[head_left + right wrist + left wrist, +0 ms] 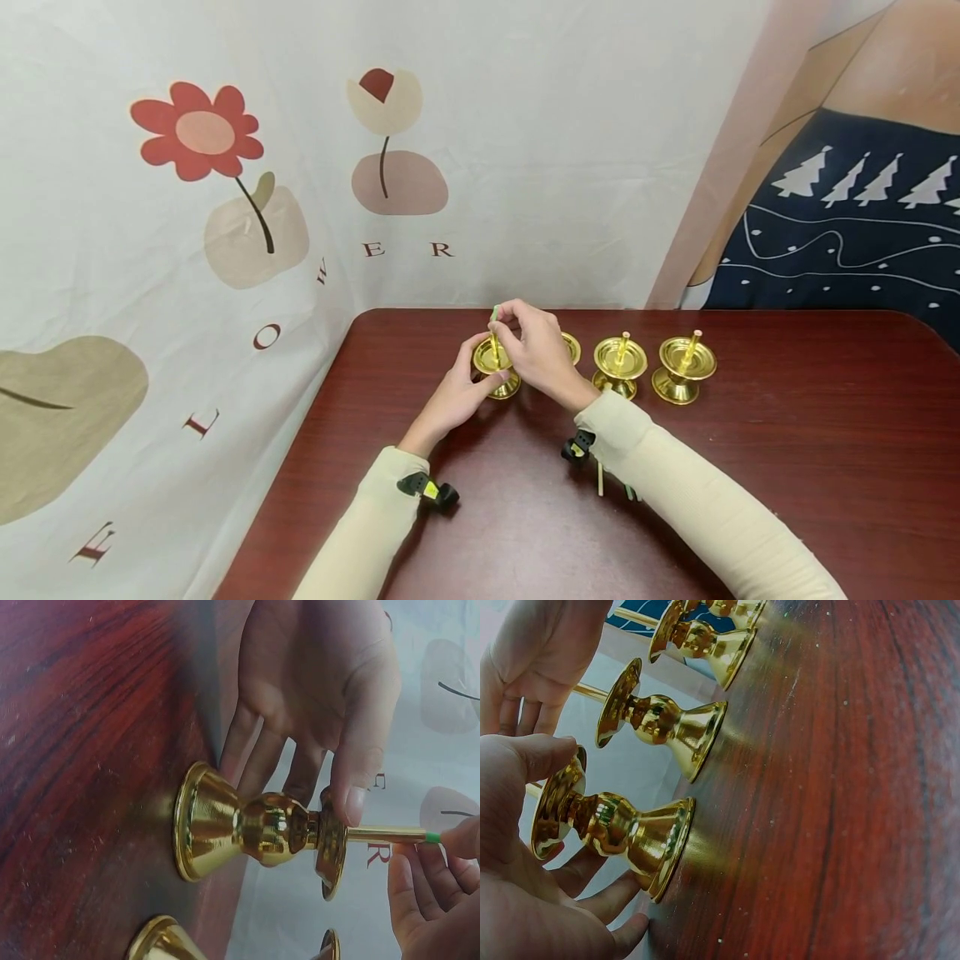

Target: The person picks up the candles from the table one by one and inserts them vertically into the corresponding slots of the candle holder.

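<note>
At the far left of the row stands a brass holder (pixel 504 385) with a flared foot, a dish and an upright tube. My left hand (pixel 459 396) steadies it, thumb on the dish rim and fingers around the far side. Above the dish, my right hand (pixel 542 350) pinches a small green stick (pixel 433 837) between thumb and fingertip. The stick's lower end meets the top of the tube (pixel 382 834); how deep it sits inside is hidden. In the left wrist view the holder's foot (pixel 660 840) rests on the table.
Three similar brass holders stand to the right: one partly behind my right hand (pixel 572 346), then a middle holder (pixel 620 358) and an end holder (pixel 684 358). Thin pale sticks (pixel 600 479) lie beside my right sleeve. A printed cloth (pixel 525 208) hangs behind the dark red table (pixel 810 442).
</note>
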### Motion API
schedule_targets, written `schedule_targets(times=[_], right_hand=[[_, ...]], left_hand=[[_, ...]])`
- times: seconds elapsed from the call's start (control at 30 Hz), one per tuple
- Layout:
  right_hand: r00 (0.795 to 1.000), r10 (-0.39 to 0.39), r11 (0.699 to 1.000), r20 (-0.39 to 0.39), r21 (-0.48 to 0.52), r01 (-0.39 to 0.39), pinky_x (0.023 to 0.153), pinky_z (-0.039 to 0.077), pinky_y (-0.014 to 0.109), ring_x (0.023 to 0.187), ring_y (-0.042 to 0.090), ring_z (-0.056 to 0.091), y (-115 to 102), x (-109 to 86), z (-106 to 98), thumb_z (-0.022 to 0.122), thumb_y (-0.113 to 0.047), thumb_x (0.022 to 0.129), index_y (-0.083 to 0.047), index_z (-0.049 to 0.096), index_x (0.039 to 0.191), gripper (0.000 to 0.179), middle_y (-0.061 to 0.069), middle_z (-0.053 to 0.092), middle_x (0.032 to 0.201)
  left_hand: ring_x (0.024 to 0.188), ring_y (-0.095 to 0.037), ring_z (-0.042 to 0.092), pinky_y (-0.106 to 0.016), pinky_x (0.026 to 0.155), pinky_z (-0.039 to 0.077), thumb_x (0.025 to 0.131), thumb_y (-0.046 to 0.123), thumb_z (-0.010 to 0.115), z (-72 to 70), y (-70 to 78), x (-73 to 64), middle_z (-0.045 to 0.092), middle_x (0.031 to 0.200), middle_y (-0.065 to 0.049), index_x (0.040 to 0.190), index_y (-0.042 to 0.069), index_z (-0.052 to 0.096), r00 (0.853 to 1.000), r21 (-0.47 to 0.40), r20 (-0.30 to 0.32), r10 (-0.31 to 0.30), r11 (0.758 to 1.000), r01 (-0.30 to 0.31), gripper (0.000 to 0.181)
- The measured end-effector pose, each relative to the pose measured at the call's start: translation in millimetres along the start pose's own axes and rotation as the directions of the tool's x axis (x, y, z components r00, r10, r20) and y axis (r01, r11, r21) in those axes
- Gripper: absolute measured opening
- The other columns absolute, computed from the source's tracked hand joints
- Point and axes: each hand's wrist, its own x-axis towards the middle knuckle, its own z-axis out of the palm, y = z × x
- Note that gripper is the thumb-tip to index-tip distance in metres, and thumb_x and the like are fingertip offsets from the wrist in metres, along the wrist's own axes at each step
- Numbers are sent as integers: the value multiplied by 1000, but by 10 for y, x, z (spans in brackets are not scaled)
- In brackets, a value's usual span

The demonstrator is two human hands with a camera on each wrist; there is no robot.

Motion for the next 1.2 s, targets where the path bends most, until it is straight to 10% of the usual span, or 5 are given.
schedule_targets(times=[0.2, 0.57, 0.93, 1.2], right_hand=[[999, -25, 996, 30, -84, 28, 80, 59, 38, 84, 23, 70, -10, 31, -27, 71, -5, 104, 0, 72, 103, 5, 11, 77, 100], [996, -23, 989, 86, -147, 35, 83, 57, 45, 90, 27, 69, -25, 65, -56, 69, -5, 104, -2, 71, 101, 5, 12, 77, 103], [998, 43, 998, 56, -56, -39, 84, 64, 40, 93, 28, 78, -66, 5, -127, 77, -3, 101, 2, 74, 110, 10, 15, 77, 106], [995, 3, 1000, 96, -31, 0, 84, 65, 37, 93, 24, 78, -218, -163, -344, 79, 1, 99, 2, 75, 107, 10, 11, 78, 101]], left_hand=[[146, -36, 54, -55, 116, 44, 106, 41, 72, 9, 73, -4, 55, 158, -22, 171, 14, 28, 999, -33, 9, -35, 999, 35, 83], [140, -29, 60, -40, 105, 53, 105, 51, 73, 20, -340, 164, 59, 154, -17, 171, 19, 29, 999, 3, 12, 39, 999, -39, 86], [147, -37, 54, -54, 118, 44, 107, 26, 74, 29, 70, 15, 56, 157, -23, 168, 10, 32, 1000, -48, -21, -8, 999, 7, 76], [149, -34, 53, -50, 119, 44, 104, 41, 77, -18, -57, 33, 56, 158, -20, 169, 16, 34, 999, -44, -55, 2, 999, -5, 81]])
